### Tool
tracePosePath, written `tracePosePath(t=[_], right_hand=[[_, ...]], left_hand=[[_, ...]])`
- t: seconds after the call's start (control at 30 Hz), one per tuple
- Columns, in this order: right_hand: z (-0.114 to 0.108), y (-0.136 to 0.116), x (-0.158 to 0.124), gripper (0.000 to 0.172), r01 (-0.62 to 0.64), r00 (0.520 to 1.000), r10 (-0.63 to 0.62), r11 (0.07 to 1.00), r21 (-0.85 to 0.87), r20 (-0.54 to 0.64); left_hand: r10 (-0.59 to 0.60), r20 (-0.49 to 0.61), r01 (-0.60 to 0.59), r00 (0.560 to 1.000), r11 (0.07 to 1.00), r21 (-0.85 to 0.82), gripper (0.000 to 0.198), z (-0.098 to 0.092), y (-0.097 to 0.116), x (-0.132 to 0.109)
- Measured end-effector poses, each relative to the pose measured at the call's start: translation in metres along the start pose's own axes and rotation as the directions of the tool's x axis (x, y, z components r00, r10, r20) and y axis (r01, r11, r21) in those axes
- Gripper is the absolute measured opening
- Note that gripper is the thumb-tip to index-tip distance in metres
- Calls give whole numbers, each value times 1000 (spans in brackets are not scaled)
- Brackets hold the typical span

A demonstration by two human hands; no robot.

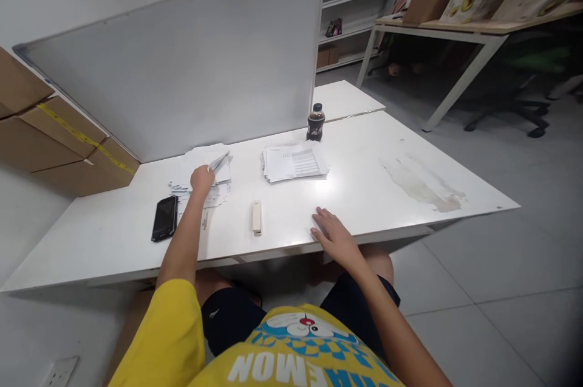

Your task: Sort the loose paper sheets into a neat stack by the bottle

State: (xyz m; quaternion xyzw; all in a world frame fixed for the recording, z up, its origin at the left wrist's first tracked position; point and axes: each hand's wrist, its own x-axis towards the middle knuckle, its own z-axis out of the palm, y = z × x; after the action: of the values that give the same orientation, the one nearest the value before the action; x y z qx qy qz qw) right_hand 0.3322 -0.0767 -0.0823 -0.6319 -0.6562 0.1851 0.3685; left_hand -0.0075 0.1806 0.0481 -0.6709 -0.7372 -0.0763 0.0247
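Note:
At the left of the white table, my left hand (203, 180) is closed on a sheet of paper (220, 161), whose edge lifts over a loose, uneven pile of papers (194, 159). My right hand (334, 235) rests on the table's front edge, fingers apart, holding nothing. Between the hands lies a cream stapler (257, 219). Beyond it sits a neater stack of printed sheets (295, 162). A black phone (164, 218) lies left of my left forearm.
A dark drink bottle (316, 122) stands upright behind the neater stack. A whiteboard (191, 65) closes off the back of the table (364, 150). Cardboard boxes (68, 138) are at the left end. Another desk (455, 27) with boxes stands at far right.

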Motion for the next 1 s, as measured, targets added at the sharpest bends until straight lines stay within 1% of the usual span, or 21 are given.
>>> tracePosePath(t=[0.07,0.13,0.2,0.3,0.4,0.47,0.5,0.57,0.63,0.67,0.7,0.73,0.8,0.83,0.87,0.93,0.97,1.0], right_hand=[[-4,1,-1,48,-10,1000,8,998,56,25],[-7,3,-2,46,-14,999,10,995,100,45],[-10,6,-3,45,-10,998,3,992,122,57],[-11,8,-4,43,-8,998,0,991,130,60],[-12,7,-5,45,-14,998,6,991,130,57],[-12,7,-5,46,-18,999,11,991,131,54],[-12,6,-5,47,-20,999,14,991,132,50],[-12,5,-5,47,-23,999,17,990,138,43],[-12,3,-4,47,-24,999,18,989,143,41],[-13,3,-4,47,-24,999,18,989,144,41],[-13,2,-4,46,-24,999,18,989,144,40],[-13,1,-4,45,-25,999,20,989,143,38],[-14,0,-4,43,-29,999,25,990,140,30],[-14,0,-5,42,-30,999,27,989,142,24],[-13,0,-5,41,-30,999,29,989,147,15],[-11,-2,-5,39,-28,999,31,986,164,-16],[-9,-2,-5,39,-26,999,34,985,170,-40],[-7,-3,-5,38,-25,997,37,985,171,-67]], left_hand=[[15,-25,-16,1000,999,-52,34,-7,-9,-10],[27,-45,-32,999,994,-103,38,-8,-17,-24],[37,-50,-44,998,987,-153,40,-1,-22,-38],[59,-26,-64,998,973,-224,36,14,-26,-50],[59,-14,-60,998,960,-273,33,25,-27,-52],[30,-36,-39,999,957,-286,37,25,-26,-50],[5,-66,-24,998,957,-289,40,23,-25,-50],[-58,-188,-2,980,953,-304,43,16,-23,-51],[-95,-332,-23,939,942,-335,43,8,-19,-57],[-92,-382,-50,920,937,-346,42,5,-17,-61],[-79,-409,-78,909,933,-352,42,4,-15,-67],[-63,-415,-95,908,932,-350,42,4,-14,-75],[-39,-413,-105,910,942,-319,44,8,-13,-95],[-8,-411,-120,912,951,-285,46,11,-14,-107],[51,-401,-158,915,958,-238,47,16,-16,-119],[240,-338,-298,910,946,-129,48,25,-22,-147],[329,-295,-368,897,926,-86,48,30,-27,-161],[391,-261,-419,883,906,-59,49,34,-32,-174]])
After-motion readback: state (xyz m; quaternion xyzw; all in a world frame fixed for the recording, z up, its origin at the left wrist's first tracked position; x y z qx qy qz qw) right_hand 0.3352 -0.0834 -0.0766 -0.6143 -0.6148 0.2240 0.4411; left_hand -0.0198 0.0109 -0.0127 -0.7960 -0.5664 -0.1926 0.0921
